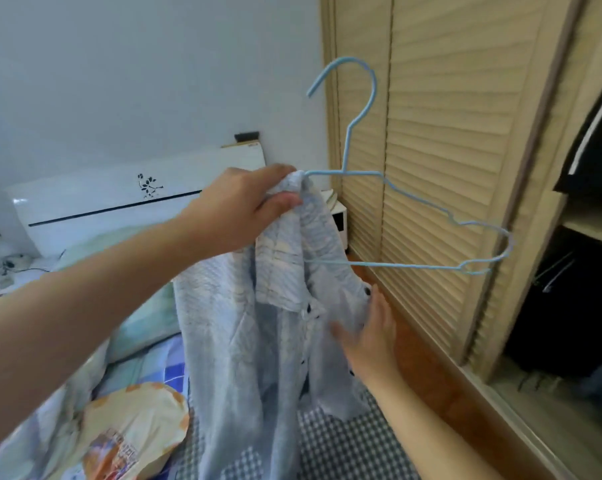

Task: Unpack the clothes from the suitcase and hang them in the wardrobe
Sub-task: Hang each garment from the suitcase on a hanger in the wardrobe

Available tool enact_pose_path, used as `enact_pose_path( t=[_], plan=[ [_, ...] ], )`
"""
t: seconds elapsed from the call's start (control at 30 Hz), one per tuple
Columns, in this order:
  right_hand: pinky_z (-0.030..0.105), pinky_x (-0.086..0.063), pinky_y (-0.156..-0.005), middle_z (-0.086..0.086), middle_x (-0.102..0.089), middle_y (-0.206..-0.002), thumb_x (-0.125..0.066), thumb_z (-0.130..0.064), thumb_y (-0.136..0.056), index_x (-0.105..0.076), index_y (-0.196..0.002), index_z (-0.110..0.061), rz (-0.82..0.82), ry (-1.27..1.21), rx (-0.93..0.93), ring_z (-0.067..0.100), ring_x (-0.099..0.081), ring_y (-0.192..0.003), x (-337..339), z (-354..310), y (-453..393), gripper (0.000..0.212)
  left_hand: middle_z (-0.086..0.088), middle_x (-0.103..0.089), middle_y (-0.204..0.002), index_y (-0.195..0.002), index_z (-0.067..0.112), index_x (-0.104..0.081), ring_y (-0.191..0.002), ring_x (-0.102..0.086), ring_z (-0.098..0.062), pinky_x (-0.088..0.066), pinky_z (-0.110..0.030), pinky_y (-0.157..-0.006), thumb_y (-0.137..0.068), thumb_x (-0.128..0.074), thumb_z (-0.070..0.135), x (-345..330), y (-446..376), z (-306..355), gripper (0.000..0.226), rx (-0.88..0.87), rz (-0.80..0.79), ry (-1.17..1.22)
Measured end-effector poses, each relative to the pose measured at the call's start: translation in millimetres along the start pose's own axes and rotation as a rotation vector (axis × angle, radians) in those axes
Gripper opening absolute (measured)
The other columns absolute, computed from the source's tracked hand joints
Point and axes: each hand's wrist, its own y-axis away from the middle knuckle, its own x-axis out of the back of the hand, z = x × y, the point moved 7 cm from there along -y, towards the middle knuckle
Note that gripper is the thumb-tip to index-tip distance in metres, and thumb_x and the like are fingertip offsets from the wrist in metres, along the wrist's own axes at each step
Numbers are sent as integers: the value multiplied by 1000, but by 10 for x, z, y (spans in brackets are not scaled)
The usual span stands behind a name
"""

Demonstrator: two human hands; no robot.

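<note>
A white headboard [126, 199] with a black flower motif stands against the pale wall [119, 64]. On the bed, a printed orange-and-white plastic bag [136, 431] lies on blue checked bedding [161, 368].

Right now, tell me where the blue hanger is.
The blue hanger is held up mid-frame: its left end, inside the shirt, is pinched by the left hand, before the slatted wardrobe door.

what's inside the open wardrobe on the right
Inside the wardrobe, past the louvred door, a dark garment with a white stripe hangs above a shelf. Below the shelf are more dark clothes. The rail is out of view.
</note>
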Motion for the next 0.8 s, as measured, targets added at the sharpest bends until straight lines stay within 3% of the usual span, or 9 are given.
enact_pose_path(
  t=[0.1,0.17,0.2,0.27,0.4,0.47,0.57,0.7,0.8],
  plan=[
    [44,-47,-102,-14,-59,-136,-74,-47,-85,-42,-142,-49,-75,-276,125,10,-55,-126,158,-264,-277,65,-3,-61,-71,-130,11,-63,-73,-59,-24,-41,-33,-67,-100,-52,40,297,-54,-39,44,-68,10,-8],
    [41,-51,-82,-12,-71,-92,-70,-26,-90,-69,-99,-35,-201,-206,234,7,-63,-88,357,-473,-355,13,-4,-64,-70,-130,15,-63,-67,-59,-22,-43,-32,-66,-101,-45,51,514,-2,-256,49,-51,19,-3],
    [38,-48,-77,-11,-68,-80,-69,-23,-91,-69,-83,-28,-245,-163,250,7,-59,-80,520,-616,-428,9,-7,-65,-69,-131,17,-62,-65,-60,-23,-45,-32,-65,-101,-40,58,625,65,-365,56,-50,26,-17],
    [29,-49,-76,-15,-69,-74,-71,-23,-92,-71,-80,-26,-289,-72,294,5,-60,-79,1006,-968,-540,13,-10,-70,-75,-132,15,-62,-65,-63,-27,-48,-31,-61,-103,-29,66,757,267,-439,68,-154,-3,-135],
    [13,-42,-64,-24,-71,-74,-70,-25,-92,-74,-77,-43,-143,283,533,-10,-58,-71,1862,-2006,-804,23,-7,-73,-87,-139,20,-52,-62,-68,-37,-55,-40,-49,-106,-32,55,657,474,-425,52,-396,-131,-468],
    [18,-45,-67,-21,-70,-73,-67,-37,-92,-69,-72,-47,-74,451,599,-7,-61,-72,1970,-2374,-927,22,-8,-67,-79,-139,21,-54,-55,-65,-39,-51,-42,-43,-103,-39,51,831,310,-498,49,-307,-19,-570],
    [35,-52,-72,-5,-72,-90,-51,-56,-94,-67,-89,-44,98,715,626,22,-66,-86,1955,-2661,-1071,20,-12,-62,-71,-133,18,-61,-47,-61,-39,-45,-39,-39,-98,-48,47,966,107,-525,47,-197,103,-735],
    [37,-48,-72,15,-70,-103,-48,-47,-97,-70,-101,-23,283,694,505,37,-62,-92,1963,-2831,-1071,33,-20,-69,-107,-136,28,-53,-92,-66,-48,-48,-44,-70,-100,-52,50,975,-138,-544,42,242,83,-600],
    [35,-45,-69,16,-70,-102,-46,-48,-98,-70,-97,-12,204,550,421,33,-60,-84,1893,-2902,-866,43,-18,-68,-123,-129,30,-63,-113,-60,-43,-51,-44,-90,-98,-56,54,966,-161,-576,40,434,111,-305]
  ],
)
